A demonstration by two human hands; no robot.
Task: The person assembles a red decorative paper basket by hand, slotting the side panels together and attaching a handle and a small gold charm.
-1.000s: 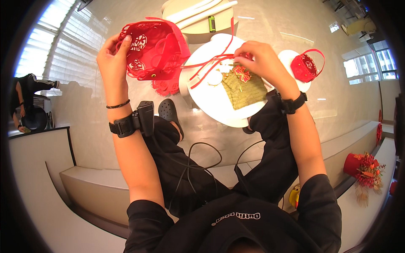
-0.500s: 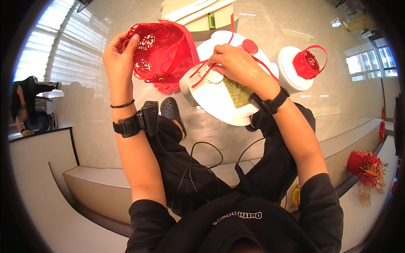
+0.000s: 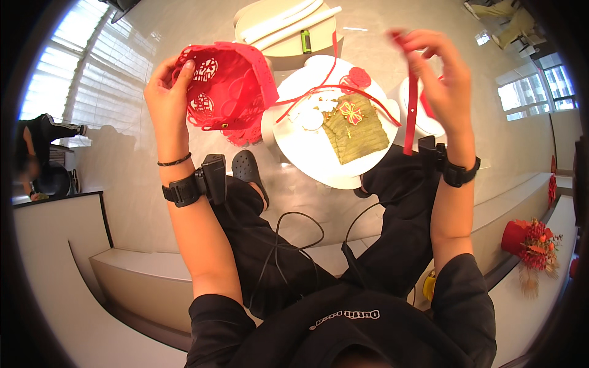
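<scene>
My left hand (image 3: pixel 169 92) pinches the rim of an open red basket (image 3: pixel 242 83) with cut-out patterns in its walls, held tilted at the left of a white round stool (image 3: pixel 307 153). Raised to the right, my right hand (image 3: pixel 448 83) grips a flat red strap (image 3: pixel 411 119) that hangs down with small holes in it. More red strips (image 3: pixel 313 91) lie across the stool. A green folded piece (image 3: pixel 362 144) rests there, a red-edged flower shape (image 3: pixel 351 113) on top. Beside it are pale small pieces (image 3: pixel 310 118) and a red rosette (image 3: pixel 358 77).
A second white stool (image 3: pixel 431 127) stands behind my right hand, a red item mostly hidden on it. On a far table (image 3: pixel 257 15) are white rolls (image 3: pixel 294 29) and a green-and-black cylinder (image 3: pixel 305 42). Black cables (image 3: pixel 279 236) loop over my legs. Another person (image 3: pixel 43 153) is at far left.
My right hand has lifted off the stool and moved right with a red strap, uncovering the green piece and flower shape. The left hand's basket has shifted slightly left and down.
</scene>
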